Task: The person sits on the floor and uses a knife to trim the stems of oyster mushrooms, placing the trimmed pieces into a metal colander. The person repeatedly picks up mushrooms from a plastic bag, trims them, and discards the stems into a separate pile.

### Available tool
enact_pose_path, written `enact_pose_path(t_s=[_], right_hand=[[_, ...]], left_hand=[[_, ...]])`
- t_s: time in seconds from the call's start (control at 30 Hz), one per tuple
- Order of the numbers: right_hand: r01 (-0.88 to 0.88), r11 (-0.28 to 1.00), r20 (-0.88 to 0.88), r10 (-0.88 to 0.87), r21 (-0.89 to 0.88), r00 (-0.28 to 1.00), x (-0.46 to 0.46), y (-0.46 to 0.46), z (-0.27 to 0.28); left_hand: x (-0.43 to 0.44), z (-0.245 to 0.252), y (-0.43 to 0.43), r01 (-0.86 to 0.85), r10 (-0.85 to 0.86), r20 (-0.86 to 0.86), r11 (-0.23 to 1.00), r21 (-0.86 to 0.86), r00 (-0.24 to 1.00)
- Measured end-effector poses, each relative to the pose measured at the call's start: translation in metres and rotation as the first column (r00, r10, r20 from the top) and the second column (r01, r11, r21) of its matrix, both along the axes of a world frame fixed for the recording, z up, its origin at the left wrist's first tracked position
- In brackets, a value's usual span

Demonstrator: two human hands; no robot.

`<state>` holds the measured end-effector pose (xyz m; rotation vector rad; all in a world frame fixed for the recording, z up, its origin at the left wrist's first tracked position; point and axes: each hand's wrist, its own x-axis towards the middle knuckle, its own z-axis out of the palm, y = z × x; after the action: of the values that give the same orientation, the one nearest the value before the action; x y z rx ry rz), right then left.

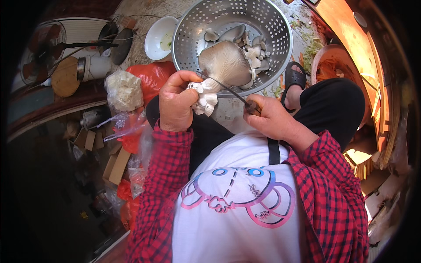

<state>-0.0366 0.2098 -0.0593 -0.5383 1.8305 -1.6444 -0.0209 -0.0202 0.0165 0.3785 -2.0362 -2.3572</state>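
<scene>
An oyster mushroom cluster [227, 64] is gripped at its pale stem end by my left hand [179, 100], its broad grey-brown cap reaching over the near rim of a perforated metal colander [189, 36]. Closed around the wooden handle of a thin-bladed knife [228, 89] is my right hand [271, 116]. The dark blade slants up and left to the stem, its tip close to my left thumb and forefinger. Smaller oyster mushroom pieces [255, 54] lie inside the colander, partly behind the big cap.
Left of the colander are a white bowl [154, 39] with some liquid, a red plastic bag [153, 79] and a clear bag with pale contents [124, 90]. A fan [42, 52] stands far left. On the right, a basin [324, 54] holds orange shreds beside my sandalled foot [294, 85].
</scene>
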Motion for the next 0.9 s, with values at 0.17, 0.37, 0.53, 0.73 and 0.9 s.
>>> enact_pose_path(t_s=[0.17,0.37,0.53,0.73,0.9], right_hand=[[-0.018,1.0,0.022,0.018,0.015,1.0,0.0,0.001,0.0],[0.007,0.999,-0.001,-0.007,0.045,1.0,-0.003,-0.001,-0.002],[0.016,0.999,-0.003,-0.016,0.051,1.0,-0.007,-0.002,0.004],[0.003,0.999,-0.007,-0.003,0.044,1.0,-0.007,0.003,-0.001],[0.07,0.996,0.034,-0.068,-0.052,0.997,-0.006,0.0,-0.002]], left_hand=[[0.0,0.0,-0.001,0.03,-0.031,-0.008,0.997,-0.075,0.999],[-0.002,0.005,0.011,0.145,-0.139,0.043,0.935,-0.323,0.989],[-0.008,0.008,0.006,0.072,-0.081,-0.015,0.94,-0.334,0.997],[-0.022,0.012,-0.018,0.016,-0.017,-0.079,1.0,-0.018,0.997],[-0.028,0.016,-0.014,0.024,-0.032,-0.071,0.994,-0.108,0.997]])
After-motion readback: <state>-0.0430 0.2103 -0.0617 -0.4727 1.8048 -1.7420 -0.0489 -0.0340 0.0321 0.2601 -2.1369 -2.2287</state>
